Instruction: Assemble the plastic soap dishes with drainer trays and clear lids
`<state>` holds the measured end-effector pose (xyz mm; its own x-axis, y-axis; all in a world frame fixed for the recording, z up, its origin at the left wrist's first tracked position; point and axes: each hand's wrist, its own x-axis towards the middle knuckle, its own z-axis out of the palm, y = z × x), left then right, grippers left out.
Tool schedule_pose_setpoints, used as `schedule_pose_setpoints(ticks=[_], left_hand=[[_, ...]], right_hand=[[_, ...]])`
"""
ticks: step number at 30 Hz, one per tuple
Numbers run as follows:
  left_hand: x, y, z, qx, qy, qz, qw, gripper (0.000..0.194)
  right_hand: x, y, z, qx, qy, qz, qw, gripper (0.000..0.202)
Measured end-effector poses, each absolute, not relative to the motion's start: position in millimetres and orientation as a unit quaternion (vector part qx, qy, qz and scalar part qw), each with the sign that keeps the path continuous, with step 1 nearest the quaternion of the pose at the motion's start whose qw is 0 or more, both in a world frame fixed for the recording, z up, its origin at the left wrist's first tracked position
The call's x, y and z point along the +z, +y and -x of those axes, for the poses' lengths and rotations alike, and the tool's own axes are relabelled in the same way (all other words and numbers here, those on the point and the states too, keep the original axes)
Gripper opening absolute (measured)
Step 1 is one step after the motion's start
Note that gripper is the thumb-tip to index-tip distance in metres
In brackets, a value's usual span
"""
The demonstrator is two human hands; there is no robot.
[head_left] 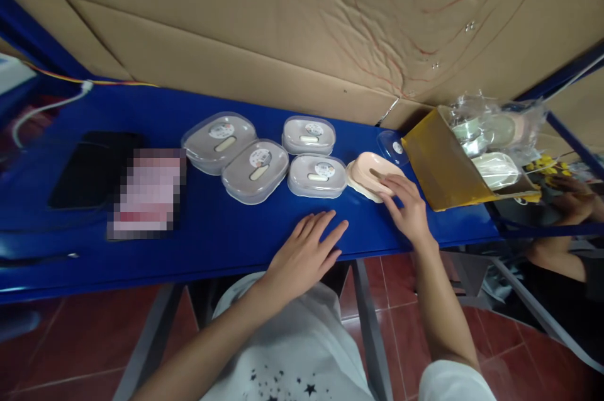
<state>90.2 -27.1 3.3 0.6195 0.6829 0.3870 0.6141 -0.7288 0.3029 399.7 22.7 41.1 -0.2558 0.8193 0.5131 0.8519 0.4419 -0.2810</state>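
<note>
My left hand (304,256) rests palm down near the front edge of the blue table (212,240), fingers spread, holding nothing. With its thumb and fingers, my right hand (408,206) grips the near right edge of a peach oval dish (365,168), which overlaps a cream-coloured piece (353,185). Behind the dish lies a clear lid (391,144) with a round label. To its left sit several lidded oval boxes, among them a front one (317,175), a back one (309,135) and a larger one (255,172).
An open carton (443,162) with plastic-wrapped items stands at the right. Beyond it is another person's hand (573,199). A black object (85,171) and a blurred pink item (151,190) lie at the left. Cardboard (236,17) lines the back.
</note>
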Motion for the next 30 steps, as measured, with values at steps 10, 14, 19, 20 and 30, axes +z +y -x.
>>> schedule_pose_setpoints(ticks=[10, 14, 19, 20, 30], left_hand=[[2.0, -27.4, -89.3, 0.242, 0.35, -0.9, 0.091, 0.05], [3.3, -27.8, -88.6, 0.245, 0.349, -0.9, 0.09, 0.05], [7.4, -27.6, -87.5, 0.266, 0.354, -0.892, 0.089, 0.057], [7.8, -27.3, -87.5, 0.261, 0.345, -0.897, 0.087, 0.058], [8.9, -24.8, -88.9, 0.204, 0.357, -0.907, 0.086, 0.063]], right_hand=[[20.7, 29.5, -399.4, -0.043, -0.797, 0.557, 0.229, 0.042], [25.0, 12.8, -400.2, -0.039, -0.805, 0.558, 0.198, 0.038], [57.6, -14.0, -396.5, 0.093, -0.832, 0.519, 0.173, 0.041], [64.2, -10.6, -398.0, 0.121, -0.829, 0.516, 0.179, 0.039], [27.4, 110.3, -450.2, -0.02, -0.686, 0.69, 0.23, 0.067]])
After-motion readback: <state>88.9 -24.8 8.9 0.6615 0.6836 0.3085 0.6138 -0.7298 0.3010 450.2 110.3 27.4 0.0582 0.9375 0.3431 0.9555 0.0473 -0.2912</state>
